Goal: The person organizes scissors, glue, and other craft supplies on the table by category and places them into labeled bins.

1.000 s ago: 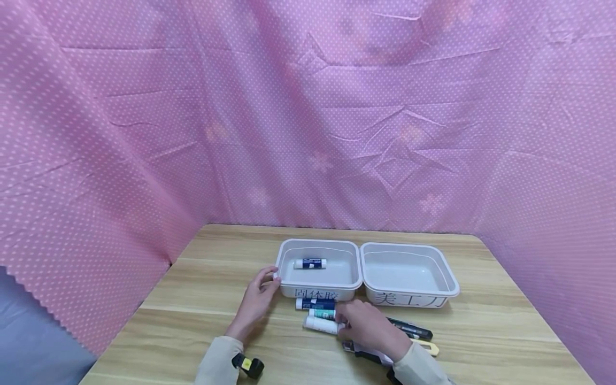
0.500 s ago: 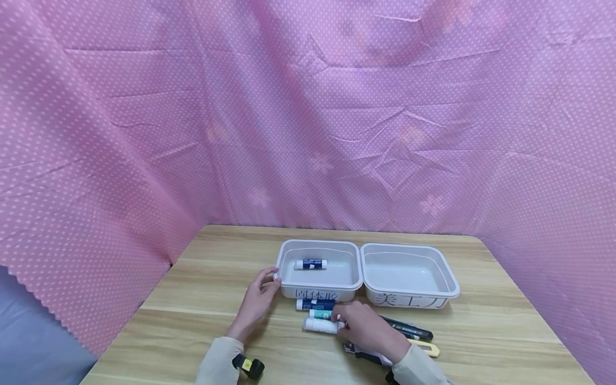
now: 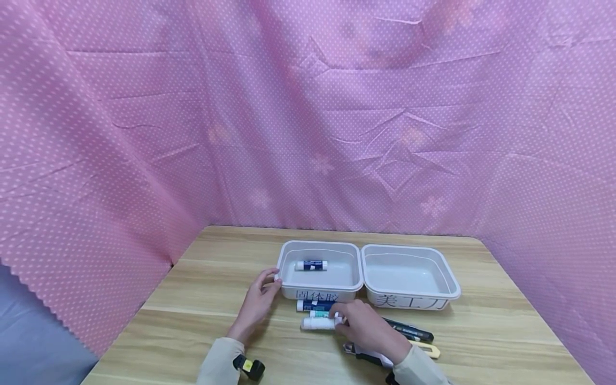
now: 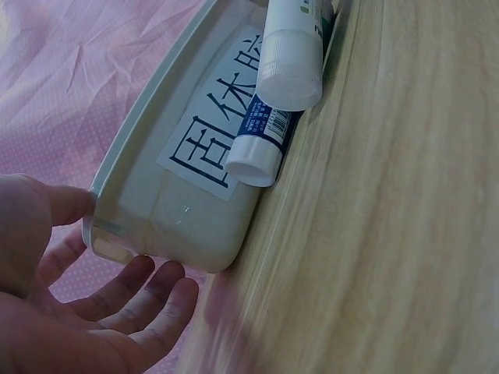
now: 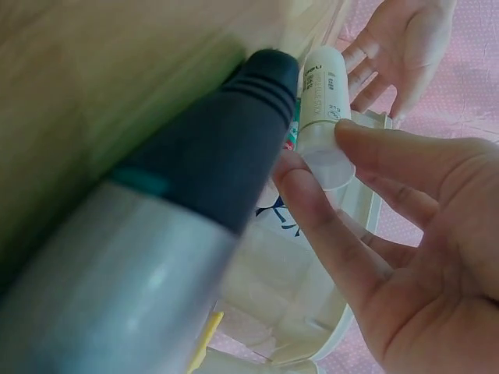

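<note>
My right hand (image 3: 368, 329) pinches one end of a white glue stick (image 3: 316, 323) between thumb and fingertips; the right wrist view shows the grip close up. Just behind it lie a green-labelled glue stick (image 3: 318, 314), partly covered, and a blue glue stick (image 3: 308, 306) along the front of the left white plastic box (image 3: 285, 291). My left hand (image 3: 257, 302) holds that box at its left front corner, thumb on the rim and fingers beneath, as the left wrist view (image 4: 117, 304) shows. Another blue glue stick (image 3: 314, 265) lies inside the box.
A second white plastic box (image 3: 409, 248), also labelled in front, stands against the first at right. Around my right wrist lie a black utility knife (image 3: 411, 331), a yellow-ended one (image 3: 427, 348) and another with a dark body (image 3: 367, 356). Pink dotted cloth (image 3: 308, 133) hangs behind the table.
The white glue stick has come up off its slant and shifted slightly left, now overlapping the green one more, with my right hand gripping its end. My left hand has stayed at the box corner.
</note>
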The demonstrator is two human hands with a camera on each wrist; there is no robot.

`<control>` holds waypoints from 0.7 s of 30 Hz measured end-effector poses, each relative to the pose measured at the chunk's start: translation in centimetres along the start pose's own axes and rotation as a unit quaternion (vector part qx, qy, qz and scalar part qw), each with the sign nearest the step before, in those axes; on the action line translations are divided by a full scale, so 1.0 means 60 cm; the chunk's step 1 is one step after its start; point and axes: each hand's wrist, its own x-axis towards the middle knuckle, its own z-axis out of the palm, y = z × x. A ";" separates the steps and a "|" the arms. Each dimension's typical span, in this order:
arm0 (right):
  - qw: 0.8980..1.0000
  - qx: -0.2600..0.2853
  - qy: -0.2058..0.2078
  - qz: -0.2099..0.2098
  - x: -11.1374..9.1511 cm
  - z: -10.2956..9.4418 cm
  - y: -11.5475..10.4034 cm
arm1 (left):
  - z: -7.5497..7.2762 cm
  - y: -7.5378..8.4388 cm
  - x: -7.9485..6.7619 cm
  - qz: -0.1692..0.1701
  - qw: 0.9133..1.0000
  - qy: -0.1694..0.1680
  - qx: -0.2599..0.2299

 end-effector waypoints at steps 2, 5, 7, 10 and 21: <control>1.000 0.003 0.001 0.001 0.000 -0.001 -0.001 | 0.000 0.001 0.000 0.000 1.000 0.000 0.002; 1.000 0.010 0.005 0.004 -0.001 -0.003 -0.003 | 0.000 0.001 -0.001 0.003 1.000 -0.002 0.004; 1.000 0.014 0.008 0.005 -0.002 -0.005 -0.003 | -0.001 0.002 -0.001 0.004 1.000 -0.003 0.004; 1.000 0.017 0.013 -0.001 -0.002 -0.008 -0.004 | -0.001 0.003 -0.002 0.001 1.000 -0.002 0.004; 0.997 0.023 0.049 -0.046 0.001 -0.018 -0.005 | -0.001 0.001 -0.001 0.020 1.000 0.001 0.009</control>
